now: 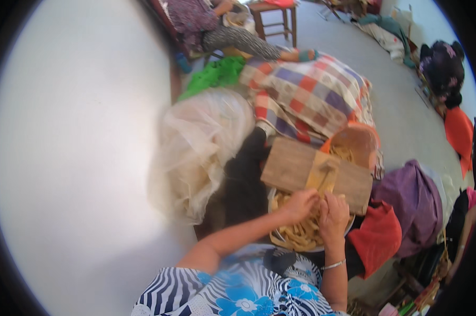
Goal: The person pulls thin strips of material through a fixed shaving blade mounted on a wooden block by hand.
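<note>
A brown wooden board [287, 164] lies tilted across a white basin [272, 203], with a paler strip [318, 174] across its middle and a small raised piece [328, 166] on that strip. Pale yellow-brown strips [301, 234] fill the basin. My left hand [301, 205] and my right hand [334, 213] meet at the near edge of the board, above the strips. Both have their fingers pinched together. Whatever is between the fingertips is too small and blurred to name. A bracelet [334, 264] circles my right wrist.
An orange bucket [376, 139] holding similar strips stands beyond the board. Left of it are a checked cloth [306, 87] and a translucent plastic bag [195, 137]. Red cloth [377, 237] and purple cloth [410, 205] lie right. Another person's leg [243, 43] stretches across the far side.
</note>
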Action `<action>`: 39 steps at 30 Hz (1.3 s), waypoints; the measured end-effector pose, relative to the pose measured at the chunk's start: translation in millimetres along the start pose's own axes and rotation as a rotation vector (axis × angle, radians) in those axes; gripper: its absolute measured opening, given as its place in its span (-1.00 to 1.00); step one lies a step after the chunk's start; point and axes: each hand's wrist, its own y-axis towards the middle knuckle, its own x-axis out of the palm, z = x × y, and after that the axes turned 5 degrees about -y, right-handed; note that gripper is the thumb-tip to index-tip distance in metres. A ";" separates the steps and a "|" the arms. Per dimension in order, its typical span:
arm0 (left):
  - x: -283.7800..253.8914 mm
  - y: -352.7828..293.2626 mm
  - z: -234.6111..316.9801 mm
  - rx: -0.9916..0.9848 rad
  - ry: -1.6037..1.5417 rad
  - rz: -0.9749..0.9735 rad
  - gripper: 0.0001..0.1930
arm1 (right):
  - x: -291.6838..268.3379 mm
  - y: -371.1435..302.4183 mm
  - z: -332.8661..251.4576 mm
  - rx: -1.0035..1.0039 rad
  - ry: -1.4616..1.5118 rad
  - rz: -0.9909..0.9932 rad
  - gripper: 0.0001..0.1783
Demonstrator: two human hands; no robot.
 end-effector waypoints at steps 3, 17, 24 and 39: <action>0.2 -6.0 17.4 0.059 0.036 -0.073 -0.82 | 8.8 -7.5 5.5 0.028 0.081 0.011 -0.83; -21.5 -41.0 102.3 -0.009 -0.581 -0.502 -0.67 | -61.9 -19.8 -39.7 0.183 1.268 0.025 -0.74; 1.2 -27.5 37.7 0.032 -0.336 -0.256 -0.64 | -23.1 -11.4 -20.5 -0.001 0.144 0.134 -0.69; 9.9 -46.9 3.6 0.468 0.552 0.038 -0.90 | 42.8 -78.7 31.0 0.843 1.116 -0.473 -0.63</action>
